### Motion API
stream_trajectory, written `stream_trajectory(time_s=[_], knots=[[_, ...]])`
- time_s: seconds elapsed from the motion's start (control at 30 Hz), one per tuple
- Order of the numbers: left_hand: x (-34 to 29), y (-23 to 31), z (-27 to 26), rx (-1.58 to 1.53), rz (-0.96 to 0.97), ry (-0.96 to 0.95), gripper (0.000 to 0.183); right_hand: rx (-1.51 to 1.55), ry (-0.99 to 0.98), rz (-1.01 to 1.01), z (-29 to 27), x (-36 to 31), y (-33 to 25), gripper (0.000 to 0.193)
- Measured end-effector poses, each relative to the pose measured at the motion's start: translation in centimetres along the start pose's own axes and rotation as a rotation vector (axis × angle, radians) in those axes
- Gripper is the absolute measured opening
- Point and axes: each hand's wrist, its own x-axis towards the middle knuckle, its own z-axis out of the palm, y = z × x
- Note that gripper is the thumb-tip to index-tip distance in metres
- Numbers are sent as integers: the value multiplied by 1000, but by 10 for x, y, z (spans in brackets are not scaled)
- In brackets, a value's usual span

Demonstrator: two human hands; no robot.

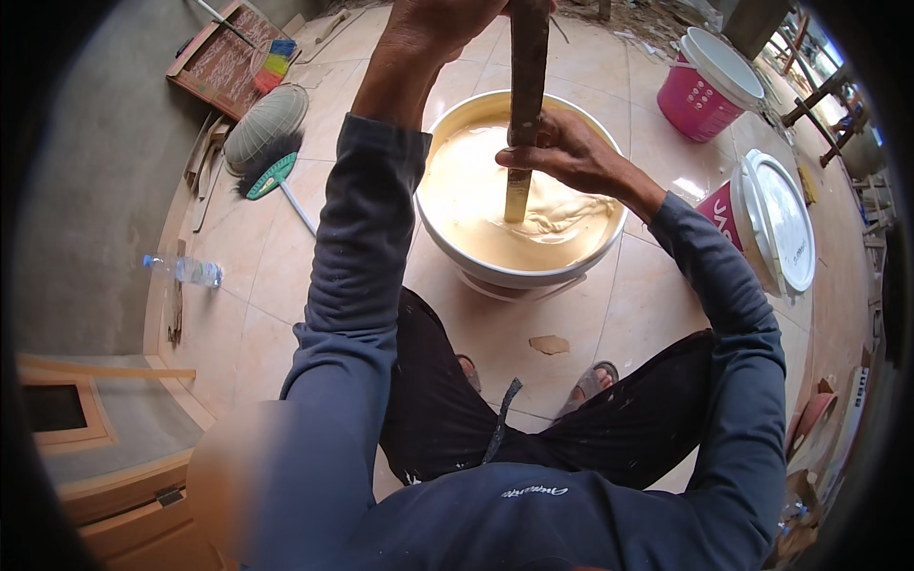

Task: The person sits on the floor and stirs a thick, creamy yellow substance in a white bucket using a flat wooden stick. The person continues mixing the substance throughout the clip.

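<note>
A large white bucket (pixel 522 277) of thick cream-coloured paint (pixel 466 186) stands on the floor in front of me. A flat wooden stick (pixel 528 76) stands nearly upright in it, its lower end sunk in the paint, with ripples and folds to its right. My right hand (pixel 576 157) is closed round the stick just above the paint, thumb across its near face. Higher up, my left hand (pixel 440 27) is at the stick's upper part, fingers wrapped behind it; the frame's top edge cuts off part of this hand.
Two pink-and-white buckets stand right: one pink bucket (pixel 700 100), one lidded bucket (pixel 776 224). At left lie a plastic bottle (pixel 198 272), a green-headed broom (pixel 272 177), a conical hat (pixel 267 128) and a coloured brush (pixel 276 65). A tan scrap (pixel 548 344) lies between my feet.
</note>
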Motion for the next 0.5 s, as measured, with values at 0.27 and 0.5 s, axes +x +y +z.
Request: stream_trajectory(time_s=[0.27, 0.5], knots=[[-36, 70, 19, 249, 262, 80, 37, -222, 99, -261, -9, 31, -18, 39], [6, -13, 7, -38, 95, -6, 31, -433, 221, -97, -30, 35, 24, 35]])
